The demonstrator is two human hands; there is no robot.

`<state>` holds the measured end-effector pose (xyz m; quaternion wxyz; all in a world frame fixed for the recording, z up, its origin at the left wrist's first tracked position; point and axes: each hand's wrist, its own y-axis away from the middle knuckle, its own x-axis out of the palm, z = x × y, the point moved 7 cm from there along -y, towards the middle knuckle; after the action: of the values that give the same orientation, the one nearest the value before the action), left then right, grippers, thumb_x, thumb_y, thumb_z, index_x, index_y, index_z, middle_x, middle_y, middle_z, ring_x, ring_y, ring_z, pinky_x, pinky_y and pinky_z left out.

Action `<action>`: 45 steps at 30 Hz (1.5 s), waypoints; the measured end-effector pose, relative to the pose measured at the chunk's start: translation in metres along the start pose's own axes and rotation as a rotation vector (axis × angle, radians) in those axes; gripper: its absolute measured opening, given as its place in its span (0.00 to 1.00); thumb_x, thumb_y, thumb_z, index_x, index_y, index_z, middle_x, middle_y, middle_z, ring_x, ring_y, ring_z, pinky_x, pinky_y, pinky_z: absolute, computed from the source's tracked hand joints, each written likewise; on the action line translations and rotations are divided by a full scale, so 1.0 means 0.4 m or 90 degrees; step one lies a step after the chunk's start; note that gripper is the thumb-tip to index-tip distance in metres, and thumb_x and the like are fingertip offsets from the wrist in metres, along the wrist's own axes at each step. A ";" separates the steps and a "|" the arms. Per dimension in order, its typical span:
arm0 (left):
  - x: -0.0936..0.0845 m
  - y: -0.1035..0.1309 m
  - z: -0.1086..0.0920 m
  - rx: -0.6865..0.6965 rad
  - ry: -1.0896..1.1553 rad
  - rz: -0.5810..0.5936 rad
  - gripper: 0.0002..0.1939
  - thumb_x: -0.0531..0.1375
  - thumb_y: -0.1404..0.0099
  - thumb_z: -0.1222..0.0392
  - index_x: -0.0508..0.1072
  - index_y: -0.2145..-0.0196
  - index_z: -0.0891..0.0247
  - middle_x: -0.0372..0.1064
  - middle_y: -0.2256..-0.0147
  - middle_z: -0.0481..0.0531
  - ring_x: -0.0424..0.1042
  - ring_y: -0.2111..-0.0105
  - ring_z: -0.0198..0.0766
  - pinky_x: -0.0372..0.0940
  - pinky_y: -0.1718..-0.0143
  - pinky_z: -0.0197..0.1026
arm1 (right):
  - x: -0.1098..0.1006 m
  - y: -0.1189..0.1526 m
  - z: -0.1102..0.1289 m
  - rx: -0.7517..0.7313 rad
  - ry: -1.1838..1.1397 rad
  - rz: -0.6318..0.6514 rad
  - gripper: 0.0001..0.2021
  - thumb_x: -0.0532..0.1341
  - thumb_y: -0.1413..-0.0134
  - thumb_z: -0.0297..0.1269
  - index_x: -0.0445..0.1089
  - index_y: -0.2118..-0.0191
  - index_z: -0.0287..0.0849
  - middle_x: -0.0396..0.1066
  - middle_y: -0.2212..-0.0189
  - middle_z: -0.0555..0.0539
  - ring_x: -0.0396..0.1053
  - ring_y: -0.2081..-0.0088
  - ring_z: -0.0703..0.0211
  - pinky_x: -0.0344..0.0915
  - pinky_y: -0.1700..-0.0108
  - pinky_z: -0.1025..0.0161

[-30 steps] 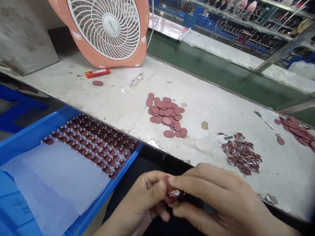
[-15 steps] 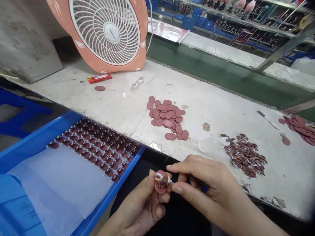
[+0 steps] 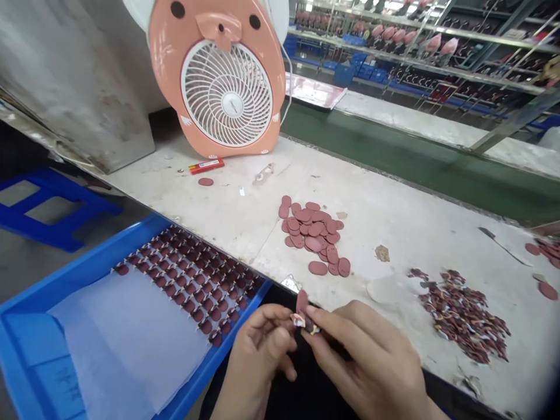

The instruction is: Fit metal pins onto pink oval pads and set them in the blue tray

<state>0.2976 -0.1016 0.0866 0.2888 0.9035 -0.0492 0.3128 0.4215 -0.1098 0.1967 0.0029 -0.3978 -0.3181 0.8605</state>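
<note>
An oval reddish-brown piece (image 3: 301,301) stands up between my hands, with a small bow (image 3: 299,320) in brown, white and tan at its lower end. My right hand (image 3: 367,350) pinches the two pieces together between thumb and forefinger. At the bow's left end, my left hand (image 3: 262,350) has its fingers curled, the fingertips against the bow. How firmly they grip is hard to see. Beyond my hands, a pile of matching oval pieces (image 3: 315,228) lies on the worktable (image 3: 371,198). Right of my right hand is a heap of small bows (image 3: 466,315).
On my left, a blue tray (image 3: 26,326) holds white paper (image 3: 126,338) and rows of ovals with bows (image 3: 192,274). An orange fan (image 3: 170,76) stands at the back, near a red box (image 3: 206,167). A blue stool (image 3: 65,198) is beyond the tray.
The oval has gone from lying in my left fingers to standing upright in my right hand's pinch. My left fingers have shifted to the bow's left end. The camera view has tilted up.
</note>
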 end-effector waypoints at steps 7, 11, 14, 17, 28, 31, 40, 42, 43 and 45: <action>-0.001 0.002 -0.044 0.115 -0.086 -0.081 0.20 0.73 0.55 0.44 0.75 0.73 0.62 0.64 0.79 0.44 0.59 0.82 0.28 0.59 0.83 0.31 | 0.039 -0.009 0.031 -0.133 0.065 -0.096 0.13 0.64 0.45 0.21 0.72 0.53 0.28 0.75 0.73 0.43 0.70 0.75 0.59 0.68 0.76 0.63; -0.100 -0.014 -0.067 0.172 -0.125 -0.204 0.21 0.69 0.50 0.41 0.76 0.71 0.62 0.66 0.79 0.44 0.61 0.80 0.30 0.58 0.81 0.32 | -0.006 -0.017 0.009 -0.051 0.070 -0.179 0.15 0.65 0.49 0.17 0.73 0.55 0.33 0.75 0.71 0.45 0.71 0.73 0.62 0.69 0.73 0.65; -0.208 -0.029 -0.086 0.196 -0.161 -0.304 0.16 0.68 0.45 0.45 0.75 0.70 0.61 0.68 0.76 0.43 0.61 0.78 0.29 0.59 0.79 0.31 | -0.050 -0.003 -0.008 -0.028 0.096 -0.211 0.16 0.66 0.52 0.14 0.74 0.57 0.34 0.75 0.72 0.45 0.70 0.73 0.64 0.69 0.73 0.67; -0.292 -0.040 -0.100 0.201 -0.213 -0.362 0.15 0.68 0.44 0.46 0.74 0.69 0.61 0.67 0.76 0.42 0.59 0.78 0.30 0.58 0.78 0.33 | -0.073 0.017 -0.024 -0.028 0.111 -0.197 0.16 0.67 0.53 0.14 0.74 0.57 0.32 0.74 0.72 0.45 0.70 0.73 0.64 0.69 0.73 0.67; -0.287 0.034 -0.006 0.184 -0.523 -0.289 0.13 0.68 0.47 0.47 0.80 0.72 0.59 0.76 0.73 0.50 0.72 0.71 0.43 0.65 0.66 0.41 | -0.092 0.057 -0.014 -0.031 0.116 -0.181 0.17 0.67 0.51 0.18 0.74 0.54 0.35 0.74 0.76 0.48 0.69 0.78 0.64 0.69 0.78 0.68; -0.280 0.047 0.019 0.207 -0.590 -0.255 0.11 0.67 0.45 0.47 0.81 0.71 0.57 0.78 0.70 0.51 0.75 0.65 0.48 0.66 0.63 0.42 | -0.103 0.063 -0.009 -0.022 0.116 -0.193 0.15 0.66 0.49 0.19 0.74 0.55 0.36 0.74 0.76 0.49 0.69 0.79 0.65 0.68 0.78 0.68; -0.260 0.036 0.053 0.275 -0.867 -0.100 0.09 0.61 0.37 0.52 0.81 0.65 0.54 0.80 0.65 0.52 0.79 0.63 0.47 0.72 0.60 0.43 | -0.131 0.093 0.000 -0.014 0.108 -0.213 0.12 0.64 0.48 0.19 0.73 0.57 0.35 0.74 0.76 0.48 0.69 0.79 0.65 0.68 0.78 0.67; -0.230 0.027 0.067 0.296 -0.959 -0.038 0.10 0.60 0.35 0.55 0.81 0.61 0.55 0.80 0.64 0.54 0.79 0.63 0.47 0.73 0.60 0.43 | -0.138 0.099 0.001 -0.010 0.101 -0.219 0.12 0.64 0.48 0.19 0.73 0.57 0.36 0.74 0.76 0.48 0.70 0.78 0.64 0.68 0.78 0.67; -0.213 0.018 0.073 0.309 -1.006 -0.009 0.11 0.59 0.35 0.57 0.80 0.59 0.56 0.80 0.64 0.55 0.79 0.63 0.48 0.73 0.62 0.44 | -0.142 0.102 0.003 -0.008 0.097 -0.221 0.12 0.64 0.48 0.20 0.73 0.57 0.36 0.74 0.76 0.48 0.70 0.78 0.64 0.69 0.78 0.67; -0.174 -0.011 0.080 0.342 -1.090 0.045 0.14 0.57 0.34 0.62 0.79 0.54 0.57 0.80 0.62 0.57 0.78 0.60 0.51 0.73 0.61 0.48 | -0.147 0.108 0.007 -0.003 0.090 -0.225 0.10 0.63 0.47 0.21 0.74 0.58 0.36 0.73 0.77 0.49 0.70 0.78 0.65 0.69 0.77 0.67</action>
<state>0.2602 -0.1223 0.0227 -0.0777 0.8625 -0.2009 -0.4580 0.4705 -0.1609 0.2146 0.1755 -0.3954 -0.3841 0.8157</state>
